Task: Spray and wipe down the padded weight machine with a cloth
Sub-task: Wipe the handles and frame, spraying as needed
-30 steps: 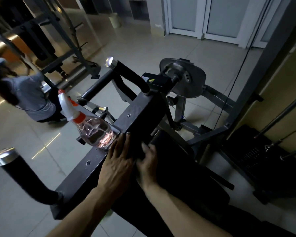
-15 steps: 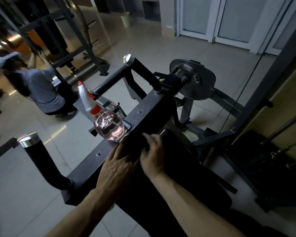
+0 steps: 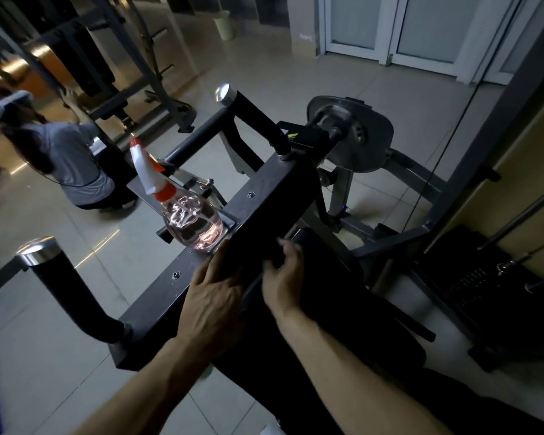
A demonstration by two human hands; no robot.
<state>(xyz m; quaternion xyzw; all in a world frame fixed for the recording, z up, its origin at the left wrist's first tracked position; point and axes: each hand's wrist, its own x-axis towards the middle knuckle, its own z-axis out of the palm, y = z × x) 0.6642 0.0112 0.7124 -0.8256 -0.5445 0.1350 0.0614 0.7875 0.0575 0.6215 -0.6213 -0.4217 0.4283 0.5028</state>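
A clear spray bottle [image 3: 192,221] of pinkish liquid, with a white and orange nozzle, stands on a small metal plate beside the weight machine's black cross beam [image 3: 264,196]. My left hand [image 3: 214,296] lies flat on the beam just below the bottle, fingers straight. My right hand [image 3: 283,277] is beside it, its fingers curled round a dark cloth [image 3: 252,255] that lies over the beam's top and is hard to make out in the dim light. The black padded seat [image 3: 333,309] runs down to the right under my right forearm.
Two black handles with chrome caps [image 3: 226,92] [image 3: 41,249] stick up from the beam. A steel cam plate [image 3: 352,133] and a weight stack [image 3: 484,287] stand to the right. A person [image 3: 66,164] crouches on the tiled floor at left by another rack.
My right hand has slid a little further up the beam and its fingers have curled over the dark cloth. The left hand stays flat. The bottle has not moved.
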